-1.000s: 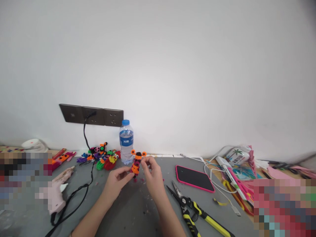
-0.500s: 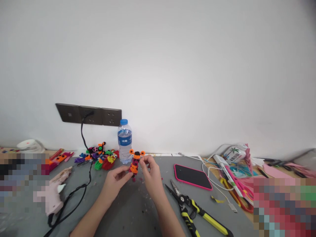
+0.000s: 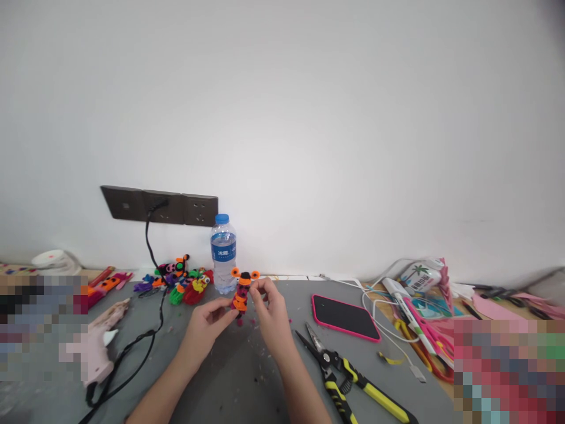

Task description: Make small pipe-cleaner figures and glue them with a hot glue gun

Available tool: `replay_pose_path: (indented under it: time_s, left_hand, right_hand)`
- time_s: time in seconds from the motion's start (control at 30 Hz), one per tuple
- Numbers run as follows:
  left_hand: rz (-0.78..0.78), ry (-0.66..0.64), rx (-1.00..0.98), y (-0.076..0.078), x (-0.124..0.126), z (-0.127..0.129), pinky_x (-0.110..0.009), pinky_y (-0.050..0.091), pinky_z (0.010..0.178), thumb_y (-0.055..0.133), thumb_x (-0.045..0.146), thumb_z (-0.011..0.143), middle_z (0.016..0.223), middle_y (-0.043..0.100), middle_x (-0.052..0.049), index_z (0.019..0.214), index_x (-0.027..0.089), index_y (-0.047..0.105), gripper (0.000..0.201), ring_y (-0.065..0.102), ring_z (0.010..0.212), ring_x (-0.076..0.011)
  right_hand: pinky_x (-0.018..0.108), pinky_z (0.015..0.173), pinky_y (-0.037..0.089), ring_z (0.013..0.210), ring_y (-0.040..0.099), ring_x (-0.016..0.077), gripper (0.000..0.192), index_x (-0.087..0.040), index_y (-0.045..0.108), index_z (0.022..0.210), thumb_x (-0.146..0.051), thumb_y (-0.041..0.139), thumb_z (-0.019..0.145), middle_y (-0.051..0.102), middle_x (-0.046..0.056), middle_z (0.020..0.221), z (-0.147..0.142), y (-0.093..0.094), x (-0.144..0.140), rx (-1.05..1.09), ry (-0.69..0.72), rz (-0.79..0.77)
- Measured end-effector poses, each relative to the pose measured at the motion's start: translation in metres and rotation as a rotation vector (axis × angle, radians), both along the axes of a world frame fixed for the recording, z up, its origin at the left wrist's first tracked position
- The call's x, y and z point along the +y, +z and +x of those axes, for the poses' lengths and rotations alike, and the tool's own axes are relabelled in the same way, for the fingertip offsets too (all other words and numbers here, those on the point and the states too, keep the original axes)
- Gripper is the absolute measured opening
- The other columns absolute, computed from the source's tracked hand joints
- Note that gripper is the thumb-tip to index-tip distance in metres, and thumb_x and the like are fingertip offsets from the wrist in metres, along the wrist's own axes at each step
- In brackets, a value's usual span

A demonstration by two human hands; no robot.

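A small pipe-cleaner figure [image 3: 241, 290], orange, red and black with two orange round ends on top, stands upright above the grey table [image 3: 247, 377]. My left hand [image 3: 207, 327] pinches its lower part from the left. My right hand [image 3: 270, 312] has its fingertips on the figure's upper right side. Both forearms reach in from the bottom edge.
Behind the hands stand a water bottle [image 3: 223, 254] and a heap of coloured pipe-cleaner figures [image 3: 180, 281]. A pink glue gun [image 3: 99, 347] with a black cord lies left. A pink-cased phone [image 3: 345, 317], yellow-handled cutters [image 3: 353, 380] and cables with craft clutter [image 3: 419, 306] lie right.
The view has shifted slightly. Both hands keep hold of the figure, with the right fingers fiddling at its top.
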State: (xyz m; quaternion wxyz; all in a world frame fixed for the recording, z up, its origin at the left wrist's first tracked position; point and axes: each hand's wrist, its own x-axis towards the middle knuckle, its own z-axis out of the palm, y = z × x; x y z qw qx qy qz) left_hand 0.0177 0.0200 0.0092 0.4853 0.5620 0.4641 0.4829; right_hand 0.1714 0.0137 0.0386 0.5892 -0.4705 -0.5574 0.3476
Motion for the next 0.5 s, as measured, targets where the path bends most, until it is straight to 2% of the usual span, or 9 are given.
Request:
replay_pose_path:
  time_s: [0.5]
  left_hand:
    - [0.018, 0.004, 0.011, -0.0070, 0.0014, -0.0010, -0.028, 0.051, 0.070, 0.073, 0.038, 0.070, 0.085, 0.076, -0.009, 0.084, 0.014, 0.078, 0.028, 0.065, 0.079, -0.0235]
  right_hand:
    - [0.025, 0.065, 0.039, 0.069, 0.047, 0.0158, 0.018, -0.020, 0.053, 0.079, -0.032, 0.047, 0.091, 0.051, 0.000, 0.076, 0.0012, -0.0027, 0.0006, -0.057, 0.009, 0.019]
